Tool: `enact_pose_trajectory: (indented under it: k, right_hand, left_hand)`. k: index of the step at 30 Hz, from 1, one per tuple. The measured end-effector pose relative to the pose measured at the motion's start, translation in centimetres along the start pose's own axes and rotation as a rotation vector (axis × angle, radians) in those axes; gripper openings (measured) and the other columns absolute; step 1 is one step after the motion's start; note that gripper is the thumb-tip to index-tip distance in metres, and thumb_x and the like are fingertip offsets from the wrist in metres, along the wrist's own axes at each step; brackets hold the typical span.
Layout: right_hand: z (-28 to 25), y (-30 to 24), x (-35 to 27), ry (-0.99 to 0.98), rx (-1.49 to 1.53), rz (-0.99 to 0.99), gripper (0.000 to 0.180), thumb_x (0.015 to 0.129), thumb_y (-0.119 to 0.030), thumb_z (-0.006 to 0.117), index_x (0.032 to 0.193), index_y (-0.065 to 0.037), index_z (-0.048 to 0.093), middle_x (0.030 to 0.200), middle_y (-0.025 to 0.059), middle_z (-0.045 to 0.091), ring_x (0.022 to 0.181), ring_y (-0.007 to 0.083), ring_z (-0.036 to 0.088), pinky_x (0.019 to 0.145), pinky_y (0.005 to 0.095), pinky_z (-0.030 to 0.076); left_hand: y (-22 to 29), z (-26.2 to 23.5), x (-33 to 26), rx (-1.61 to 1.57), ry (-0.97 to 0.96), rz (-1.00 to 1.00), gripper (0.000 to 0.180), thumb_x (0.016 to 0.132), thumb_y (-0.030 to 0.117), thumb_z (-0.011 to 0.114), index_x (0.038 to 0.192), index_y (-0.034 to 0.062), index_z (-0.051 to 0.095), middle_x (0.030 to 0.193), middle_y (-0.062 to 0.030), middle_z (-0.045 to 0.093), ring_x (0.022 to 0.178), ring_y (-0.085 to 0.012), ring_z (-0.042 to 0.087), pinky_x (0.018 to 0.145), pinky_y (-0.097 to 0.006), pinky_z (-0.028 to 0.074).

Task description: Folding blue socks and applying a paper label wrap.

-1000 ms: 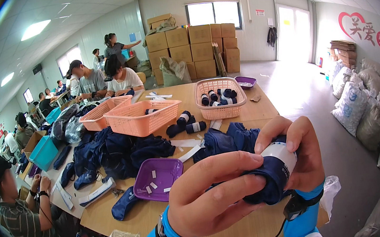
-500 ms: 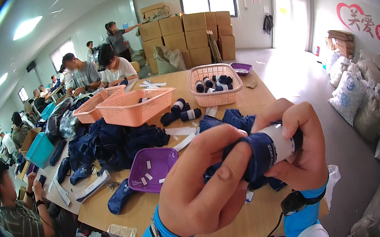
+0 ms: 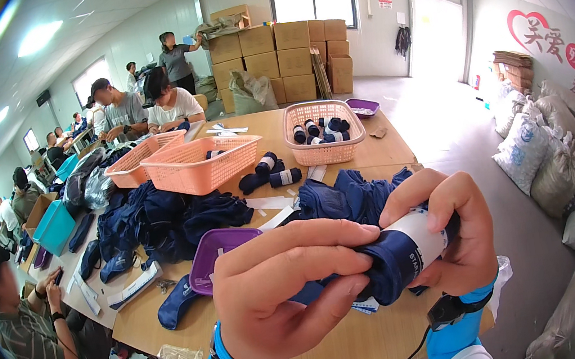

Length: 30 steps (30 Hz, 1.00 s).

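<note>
Above the near edge of the desk (image 3: 368,347), both hands' fingers (image 3: 324,236) are closed around the rolled navy cloth bundle (image 3: 386,268) with white paper band (image 3: 419,238); judgement: keep roll tight, band squared, grip even.

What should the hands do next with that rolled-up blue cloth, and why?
Probably slide the white paper band further along the rolled navy cloth. The band sits near one end only, under the right hand, while the left hand squeezes the loose end.
</note>
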State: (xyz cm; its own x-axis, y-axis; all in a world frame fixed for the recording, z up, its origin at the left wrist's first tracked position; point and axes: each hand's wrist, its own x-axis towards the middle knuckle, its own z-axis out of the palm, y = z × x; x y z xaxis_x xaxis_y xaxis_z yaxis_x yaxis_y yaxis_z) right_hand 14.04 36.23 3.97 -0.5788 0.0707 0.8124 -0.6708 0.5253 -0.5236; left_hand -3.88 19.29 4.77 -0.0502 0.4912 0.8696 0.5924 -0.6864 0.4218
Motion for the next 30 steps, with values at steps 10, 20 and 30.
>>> enact_pose_trajectory:
  k: [10, 20, 30]
  right_hand:
    - [0.03, -0.08, 0.21, -0.017, -0.073, -0.008, 0.051, 0.079, -0.008, 0.095, 0.107, -0.013, 0.052, 0.119, 0.0181, 0.067, 0.103, 0.0228, 0.066, 0.092, 0.0344, 0.052]
    - [0.22, -0.16, 0.33, -0.036, -0.191, -0.036, 0.049, 0.081, -0.015, 0.095, 0.105, -0.013, 0.052, 0.113, 0.0173, 0.07, 0.092, 0.0245, 0.069, 0.084, 0.0349, 0.054]
    - [0.3, 0.54, 0.55, -0.017, -0.22, -0.005, 0.048, 0.082, -0.015, 0.094, 0.104, -0.011, 0.052, 0.114, 0.0174, 0.069, 0.095, 0.0239, 0.066, 0.088, 0.0351, 0.053]
  left_hand:
    - [0.85, 0.32, 0.31, 0.1, 0.018, -0.066, 0.014, 0.074, 0.001, 0.083, 0.086, 0.0025, 0.075, 0.105, -0.0165, 0.08, 0.091, -0.0237, 0.078, 0.08, -0.032, 0.06]
    - [0.33, -0.44, 0.08, 0.029, -0.058, -0.014, 0.013, 0.077, -0.001, 0.085, 0.086, 0.0002, 0.076, 0.105, -0.0174, 0.08, 0.089, -0.0244, 0.078, 0.079, -0.031, 0.061]
    - [0.39, 0.47, 0.41, 0.194, -0.001, -0.007, 0.012, 0.081, -0.006, 0.071, 0.087, 0.0021, 0.064, 0.105, -0.014, 0.076, 0.092, -0.0249, 0.075, 0.085, -0.035, 0.059]
